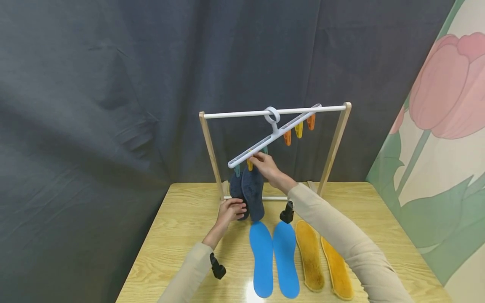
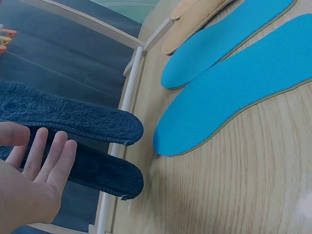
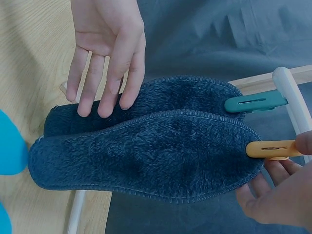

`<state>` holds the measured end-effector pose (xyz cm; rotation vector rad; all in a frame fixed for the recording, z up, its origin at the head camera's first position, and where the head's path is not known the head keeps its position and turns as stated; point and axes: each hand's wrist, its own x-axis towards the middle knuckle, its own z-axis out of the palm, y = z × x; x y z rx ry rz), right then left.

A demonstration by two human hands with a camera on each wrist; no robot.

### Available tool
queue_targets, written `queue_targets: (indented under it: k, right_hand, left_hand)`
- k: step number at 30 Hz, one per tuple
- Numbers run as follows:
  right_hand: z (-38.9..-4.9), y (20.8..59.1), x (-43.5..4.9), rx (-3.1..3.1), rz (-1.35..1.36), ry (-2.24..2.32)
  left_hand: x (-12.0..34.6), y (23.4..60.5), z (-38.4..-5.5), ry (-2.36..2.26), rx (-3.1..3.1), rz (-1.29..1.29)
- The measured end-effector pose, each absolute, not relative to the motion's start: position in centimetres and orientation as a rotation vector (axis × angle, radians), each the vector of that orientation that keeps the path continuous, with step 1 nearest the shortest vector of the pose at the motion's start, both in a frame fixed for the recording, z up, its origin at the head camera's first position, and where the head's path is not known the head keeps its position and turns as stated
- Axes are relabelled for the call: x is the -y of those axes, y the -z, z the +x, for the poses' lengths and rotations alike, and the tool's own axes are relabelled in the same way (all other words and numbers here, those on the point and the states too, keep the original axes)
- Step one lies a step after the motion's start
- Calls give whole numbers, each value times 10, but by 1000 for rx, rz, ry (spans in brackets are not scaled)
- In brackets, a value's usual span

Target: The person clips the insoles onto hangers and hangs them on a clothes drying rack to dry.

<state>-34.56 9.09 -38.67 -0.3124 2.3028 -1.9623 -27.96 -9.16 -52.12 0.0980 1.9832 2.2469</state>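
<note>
Two dark blue fuzzy insoles hang side by side from the low left end of a white clip hanger (image 1: 255, 146). A green clip (image 3: 256, 101) grips the rear insole (image 3: 190, 95), and a yellow clip (image 3: 273, 148) grips the front insole (image 3: 146, 156). My right hand (image 1: 267, 167) pinches the yellow clip between thumb and fingers at the hanger bar. My left hand (image 1: 231, 210) is at the lower part of the insoles, its fingers (image 3: 112, 87) extended against or just beside the rear one; contact is hard to tell.
The hanger's ring hooks over a wood-and-white rack (image 1: 227, 114). Orange and yellow clips (image 1: 299, 130) dangle at its raised right end. Two blue insoles (image 1: 262, 261) and two orange-brown fuzzy insoles (image 1: 310, 256) lie on the wooden table (image 1: 159, 261), the last partly behind my right sleeve.
</note>
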Motion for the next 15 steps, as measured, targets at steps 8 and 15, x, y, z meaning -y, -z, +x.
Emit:
queue_targets:
  k: [8,15]
  right_hand:
    - [-348,389,-96,-2299,-303,1938]
    - [-348,391,-98,-2298,-283,1930]
  left_hand:
    - [90,546,-284,-2233,-2028,99]
    - [87,554,-279,-2163,-2086,10]
